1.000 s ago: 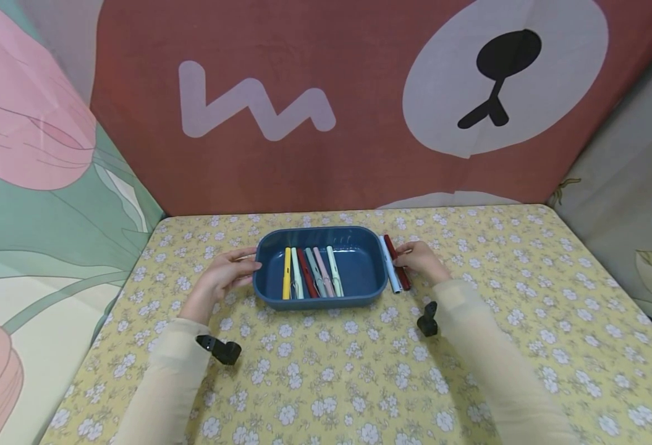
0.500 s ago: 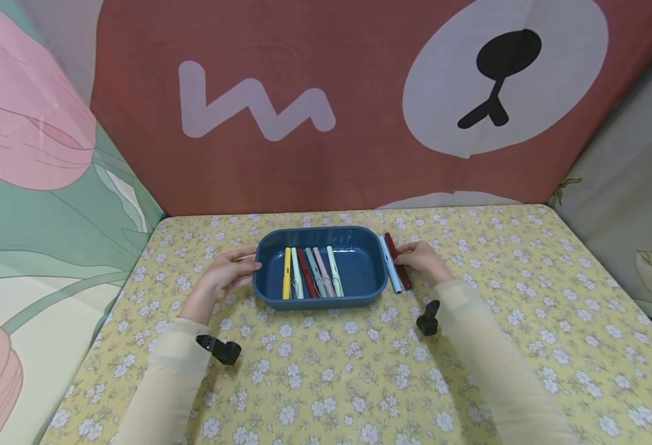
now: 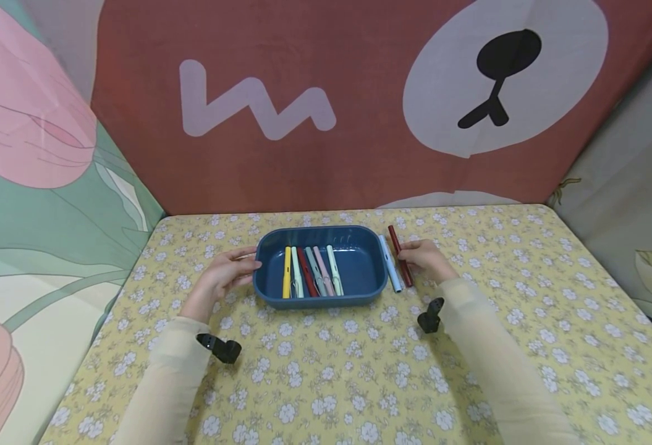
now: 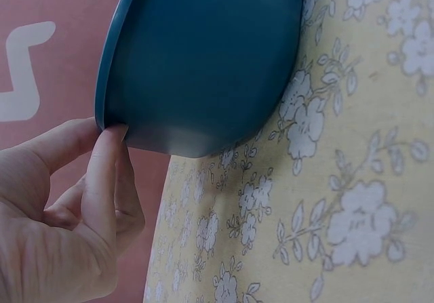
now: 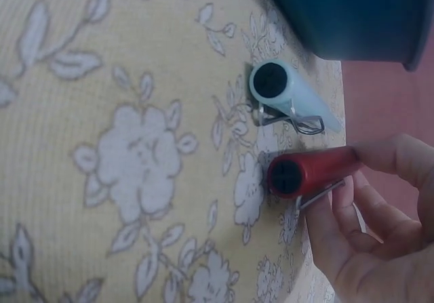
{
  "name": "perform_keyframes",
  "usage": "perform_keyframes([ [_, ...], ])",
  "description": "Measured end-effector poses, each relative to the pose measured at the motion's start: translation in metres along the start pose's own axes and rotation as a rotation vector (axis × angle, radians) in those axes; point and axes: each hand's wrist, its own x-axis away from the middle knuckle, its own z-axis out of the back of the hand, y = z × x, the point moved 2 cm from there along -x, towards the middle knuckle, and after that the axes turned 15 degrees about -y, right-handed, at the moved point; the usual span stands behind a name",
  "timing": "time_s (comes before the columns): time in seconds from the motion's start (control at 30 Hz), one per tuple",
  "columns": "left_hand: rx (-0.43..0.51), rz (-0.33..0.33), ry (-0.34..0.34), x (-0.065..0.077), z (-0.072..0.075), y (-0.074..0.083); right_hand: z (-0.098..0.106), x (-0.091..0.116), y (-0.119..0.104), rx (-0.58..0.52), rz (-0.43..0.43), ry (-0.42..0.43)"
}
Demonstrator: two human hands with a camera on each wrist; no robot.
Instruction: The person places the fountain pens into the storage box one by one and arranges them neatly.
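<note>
My left hand (image 3: 228, 272) pinches the left rim of a dark blue tray (image 3: 353, 301), thumb and fingertips on either side of the wall in the left wrist view. Inside the tray several pens lie side by side: yellow, pale green, red, grey-blue, pink, and another pale green pen (image 3: 334, 272) at the right. To the right of the tray my right hand (image 3: 427, 256) grips a dark red pen (image 5: 319, 171) between thumb and fingers. Beside it, a light blue pen (image 3: 390, 264) lies on the cloth next to the tray's right wall. Both pens' clips show in the right wrist view.
A yellow flowered cloth (image 3: 314, 371) covers the table. Behind its far edge stands a reddish-brown printed backdrop (image 3: 359, 167). Printed fabric also hangs at the left and right sides. A small black camera (image 3: 430, 316) is worn at the right wrist.
The red pen in my right hand has shifted slightly away from me and to the right, apart from the light blue pen. My left hand and the tray have stayed put.
</note>
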Motion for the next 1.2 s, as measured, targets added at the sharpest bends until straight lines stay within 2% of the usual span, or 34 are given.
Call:
perform_keyframes([
  [0.4,-0.008,-0.005,0.004,-0.001,0.0,-0.001,0.006,0.003,-0.001,-0.017,-0.016,0.023],
  [0.6,-0.006,-0.001,0.009,-0.001,0.0,-0.001,0.01,0.006,-0.005,-0.114,0.044,-0.002],
  [0.87,-0.008,0.002,0.007,0.0,0.0,-0.001,0.014,0.008,-0.013,-0.106,0.052,-0.002],
  [1.2,-0.011,0.005,0.01,-0.001,0.001,-0.001,0.013,0.008,-0.02,-0.225,0.064,-0.034],
])
